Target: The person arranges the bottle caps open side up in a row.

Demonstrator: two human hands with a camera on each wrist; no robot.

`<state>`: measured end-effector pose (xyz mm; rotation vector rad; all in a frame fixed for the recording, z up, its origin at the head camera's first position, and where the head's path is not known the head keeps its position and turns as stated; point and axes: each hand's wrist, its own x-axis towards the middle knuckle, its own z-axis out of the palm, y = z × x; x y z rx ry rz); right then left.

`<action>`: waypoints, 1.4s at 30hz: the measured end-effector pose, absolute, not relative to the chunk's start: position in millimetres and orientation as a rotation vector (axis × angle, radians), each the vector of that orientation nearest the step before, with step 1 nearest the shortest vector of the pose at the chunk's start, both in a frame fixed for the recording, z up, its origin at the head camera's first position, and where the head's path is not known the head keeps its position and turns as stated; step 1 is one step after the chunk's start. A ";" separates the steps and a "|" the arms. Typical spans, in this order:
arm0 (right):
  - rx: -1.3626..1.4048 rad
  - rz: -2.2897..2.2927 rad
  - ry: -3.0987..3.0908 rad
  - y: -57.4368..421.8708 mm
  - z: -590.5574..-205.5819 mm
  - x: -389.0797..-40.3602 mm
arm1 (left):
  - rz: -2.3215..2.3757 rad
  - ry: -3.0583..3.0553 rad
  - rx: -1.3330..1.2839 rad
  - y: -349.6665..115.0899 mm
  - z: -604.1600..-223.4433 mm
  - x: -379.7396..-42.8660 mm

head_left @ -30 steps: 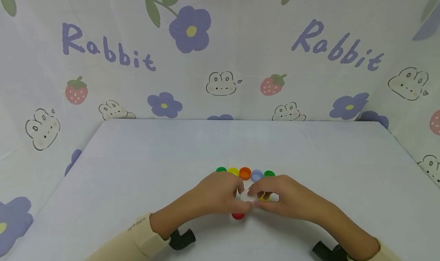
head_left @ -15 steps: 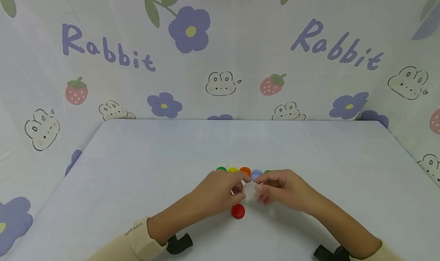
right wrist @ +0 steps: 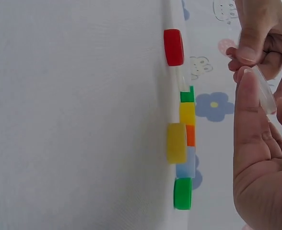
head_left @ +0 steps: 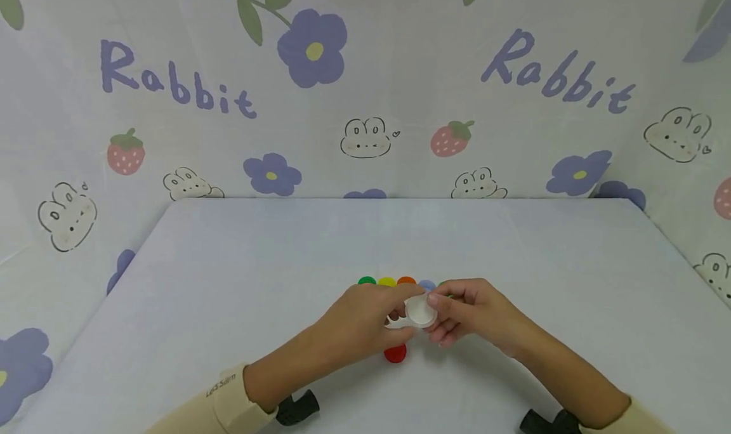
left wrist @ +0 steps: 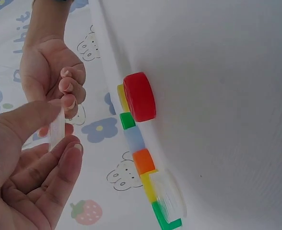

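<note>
Above the table's middle both hands hold a whitish translucent bottle cap [head_left: 421, 312], its hollow side facing the head camera. My right hand [head_left: 485, 316] pinches its right edge between thumb and index finger. Around its left side are the fingers of my left hand [head_left: 365, 316]; the left wrist view shows the cap edge-on between thumb and fingers. Just below the left hand lies a red bottle cap [head_left: 395, 354]. Another translucent cap [left wrist: 167, 196] stands on the table in the left wrist view. A yellow cap [right wrist: 177, 143], seen in the right wrist view, is hidden by the right hand in the head view.
Behind the hands runs a row of caps: green [head_left: 367, 281], yellow [head_left: 387, 282], orange [head_left: 406, 280], light blue [head_left: 426, 285] and a second green cap [right wrist: 182, 193]. The white tabletop [head_left: 257, 250] ends at a cloth backdrop [head_left: 365, 91] with rabbits and flowers.
Both hands have lifted the translucent cap slightly and tipped it so its hollow side shows. The right hand has moved up, over the yellow cap. The row of caps stays put.
</note>
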<state>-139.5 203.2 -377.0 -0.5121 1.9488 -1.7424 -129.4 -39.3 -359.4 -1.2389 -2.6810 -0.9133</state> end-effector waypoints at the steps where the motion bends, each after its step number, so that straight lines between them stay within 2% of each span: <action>1: -0.505 -1.747 1.947 202.1 -377.2 -139.4 | -0.908 -2.690 -1.229 -39.7 -359.3 -129.2; 9: -0.537 -1.667 2.070 192.2 -379.8 -136.7 | -0.797 -2.813 -1.132 -43.4 -356.1 -132.7; 18: -0.932 -1.136 2.578 174.7 -383.6 -141.4 | -0.579 -2.927 -1.078 -47.3 -368.2 -146.7; 27: -0.907 -0.994 2.652 158.2 -388.1 -150.4 | -0.399 -3.072 -0.992 -45.2 -372.9 -156.4; 42: -1.093 -0.807 2.736 153.7 -385.3 -152.7 | -0.370 -3.044 -1.017 -43.8 -374.7 -157.7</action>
